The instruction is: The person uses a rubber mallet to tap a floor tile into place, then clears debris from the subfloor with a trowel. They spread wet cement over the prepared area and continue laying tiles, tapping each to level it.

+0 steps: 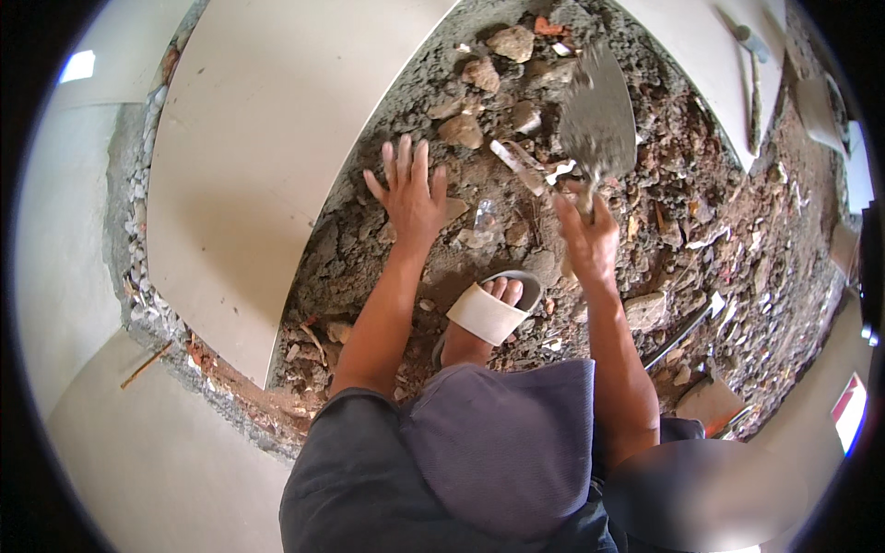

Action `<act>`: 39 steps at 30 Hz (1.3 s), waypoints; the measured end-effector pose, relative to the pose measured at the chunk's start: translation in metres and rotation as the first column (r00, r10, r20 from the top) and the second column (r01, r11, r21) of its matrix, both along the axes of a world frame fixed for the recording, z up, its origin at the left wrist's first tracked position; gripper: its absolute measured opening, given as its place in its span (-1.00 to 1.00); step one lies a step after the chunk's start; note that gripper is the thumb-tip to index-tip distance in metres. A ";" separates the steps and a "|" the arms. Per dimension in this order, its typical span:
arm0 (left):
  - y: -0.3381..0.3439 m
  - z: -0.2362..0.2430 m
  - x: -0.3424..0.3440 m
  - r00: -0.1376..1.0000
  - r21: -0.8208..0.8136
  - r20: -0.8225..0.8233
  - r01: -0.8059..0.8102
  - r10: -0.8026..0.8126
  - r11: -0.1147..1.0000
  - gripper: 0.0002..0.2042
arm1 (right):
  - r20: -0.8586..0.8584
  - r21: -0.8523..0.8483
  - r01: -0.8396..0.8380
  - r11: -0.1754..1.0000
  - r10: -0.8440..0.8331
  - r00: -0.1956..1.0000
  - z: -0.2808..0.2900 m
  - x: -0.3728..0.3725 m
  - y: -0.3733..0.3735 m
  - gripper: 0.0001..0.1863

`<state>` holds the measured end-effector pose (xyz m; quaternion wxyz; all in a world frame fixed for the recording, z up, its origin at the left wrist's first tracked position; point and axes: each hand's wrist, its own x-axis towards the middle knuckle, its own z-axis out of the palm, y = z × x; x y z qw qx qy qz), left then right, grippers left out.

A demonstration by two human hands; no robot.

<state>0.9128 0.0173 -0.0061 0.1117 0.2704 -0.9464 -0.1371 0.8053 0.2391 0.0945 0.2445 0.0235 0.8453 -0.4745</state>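
My right hand [588, 238] is wrapped round the handle of a trowel, whose grey, mortar-smeared blade [599, 120] points away from me over the rubble. Spread fingers show on my left hand [410, 198], which holds nothing. It is over the rough ground close to the edge of a large pale floor tile [249, 147]; whether it touches the ground I cannot tell. Between my hands lie a crumpled clear plastic piece [484, 219] and a flat stone. Several brown stones [461, 131] lie beyond the left hand.
My sandalled foot [493, 309] stands on the rubble in front of me. Another pale tile [687, 55] at the far right bears a hammer [751, 46]. A thin rod [682, 332] and a broken slab [710, 405] lie at the right. A wall [69, 203] bounds the left.
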 end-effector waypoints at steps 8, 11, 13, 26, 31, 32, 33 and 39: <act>0.003 -0.008 -0.058 0.930 -0.090 0.157 0.350 -0.333 0.932 -0.60 | -0.191 0.262 0.198 0.944 -0.150 0.970 0.000 0.025 0.100 -0.69; 0.002 0.000 -0.064 0.912 -0.054 0.215 0.368 -0.349 0.928 -0.57 | -0.219 0.268 0.418 0.868 -0.368 0.904 -0.006 0.027 0.133 -0.72; 0.013 0.006 -0.074 0.907 -0.006 0.180 0.389 -0.381 0.921 -0.53 | -0.283 0.270 0.517 0.812 -0.447 0.849 -0.009 0.028 0.152 -0.73; 0.131 0.018 -0.164 0.449 0.021 0.179 0.888 -0.876 0.459 -0.65 | -0.226 0.201 0.605 0.770 -0.565 0.794 -0.004 0.048 0.184 -0.66; 0.093 0.038 -0.112 0.656 -0.008 -0.170 0.745 -0.735 0.667 -0.71 | -0.129 0.526 0.237 0.817 -0.199 0.971 -0.001 -0.011 0.189 -0.74; 0.078 0.045 -0.093 0.739 0.060 -0.164 0.669 -0.654 0.741 -0.70 | -0.201 0.490 0.190 0.851 -0.102 0.974 -0.004 -0.029 0.188 -0.72; 0.064 0.050 -0.073 0.818 0.110 -0.120 0.574 -0.562 0.811 -0.70 | -0.200 0.572 0.158 0.805 -0.050 0.979 -0.013 -0.048 0.180 -0.70; -0.022 0.044 0.036 0.993 0.142 0.021 0.109 -0.113 0.984 -0.73 | -0.166 0.729 -0.010 0.684 0.190 0.968 -0.055 -0.009 0.113 -0.56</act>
